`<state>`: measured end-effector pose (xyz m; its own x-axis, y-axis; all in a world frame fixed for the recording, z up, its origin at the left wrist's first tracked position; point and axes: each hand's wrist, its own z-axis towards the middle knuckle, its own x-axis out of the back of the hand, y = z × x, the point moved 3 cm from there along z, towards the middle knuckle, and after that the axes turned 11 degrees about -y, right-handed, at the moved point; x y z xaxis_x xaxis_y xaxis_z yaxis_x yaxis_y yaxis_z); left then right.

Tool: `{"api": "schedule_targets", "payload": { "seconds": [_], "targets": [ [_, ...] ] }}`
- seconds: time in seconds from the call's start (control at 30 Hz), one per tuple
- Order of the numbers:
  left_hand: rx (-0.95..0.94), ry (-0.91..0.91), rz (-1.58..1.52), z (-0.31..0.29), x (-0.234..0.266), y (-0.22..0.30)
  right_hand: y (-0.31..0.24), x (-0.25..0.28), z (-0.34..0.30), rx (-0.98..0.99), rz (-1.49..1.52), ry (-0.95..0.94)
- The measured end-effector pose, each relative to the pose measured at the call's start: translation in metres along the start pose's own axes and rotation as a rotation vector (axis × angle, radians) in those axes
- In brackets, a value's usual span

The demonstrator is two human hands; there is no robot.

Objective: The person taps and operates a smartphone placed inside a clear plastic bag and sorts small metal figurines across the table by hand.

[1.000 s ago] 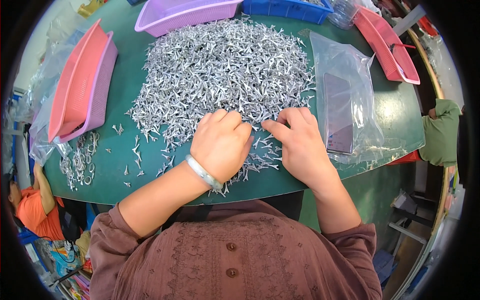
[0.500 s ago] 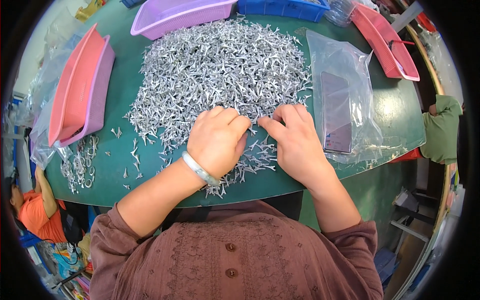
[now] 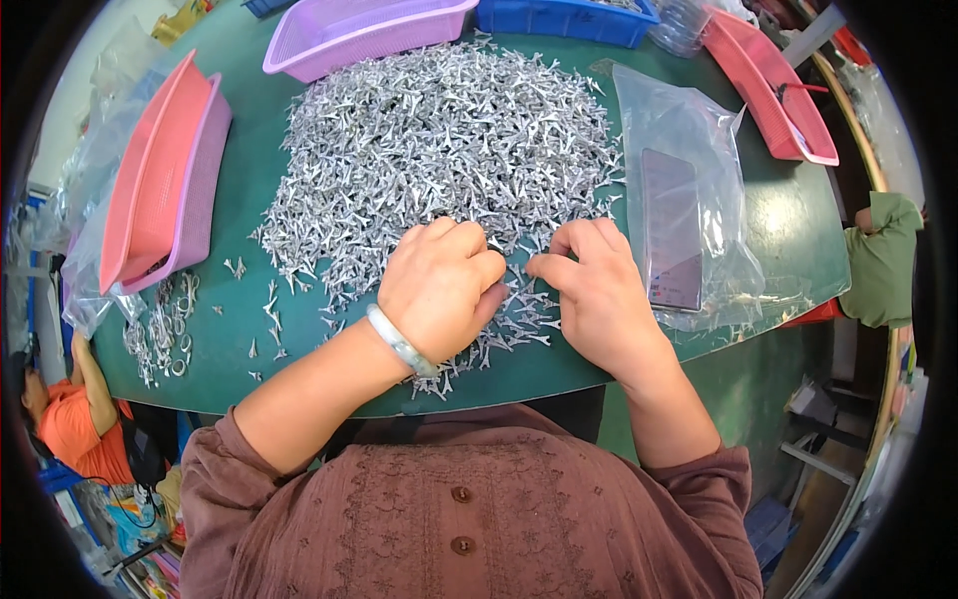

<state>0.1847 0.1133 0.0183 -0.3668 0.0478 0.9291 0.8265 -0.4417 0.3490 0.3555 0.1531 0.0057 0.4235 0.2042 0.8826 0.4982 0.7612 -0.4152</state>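
Note:
A broad heap of small silver tower-shaped metal charms [image 3: 449, 130] covers the middle of the green table. At its near edge my left hand [image 3: 436, 285], with a pale bangle [image 3: 399, 341] on the wrist, is closed with fingers curled down and thumb toward the right. Just across a narrow gap, my right hand [image 3: 599, 290] is pinched, thumb and forefinger together. Whatever either hand's fingertips hold is hidden or too small to make out. Between and below my hands lies a thinner scatter of loose charms [image 3: 514, 324].
Stacked pink and purple baskets [image 3: 150, 180] stand left, beside metal rings [image 3: 160, 334]. A purple basket [image 3: 369, 40] and blue crate [image 3: 564, 22] sit behind the heap. Right are a plastic bag [image 3: 723, 200] over a phone [image 3: 674, 230], and a red basket [image 3: 768, 90]. Another person [image 3: 85, 429] is at left.
Both hands have shifted slightly toward me, and the gap between their fingertips is a little wider. My left thumb now shows more. The heap looks the same.

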Motion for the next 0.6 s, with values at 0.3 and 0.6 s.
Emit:
{"api": "schedule_targets", "payload": {
  "seconds": [0.3, 0.6],
  "targets": [
    [0.010, -0.007, -0.040, -0.006, 0.000, 0.001, -0.001, 0.000, -0.001, 0.009, 0.014, 0.016],
    [-0.008, -0.008, -0.092, -0.005, -0.001, 0.007, 0.002, -0.002, -0.002, -0.046, -0.018, 0.050]
  ]
}}
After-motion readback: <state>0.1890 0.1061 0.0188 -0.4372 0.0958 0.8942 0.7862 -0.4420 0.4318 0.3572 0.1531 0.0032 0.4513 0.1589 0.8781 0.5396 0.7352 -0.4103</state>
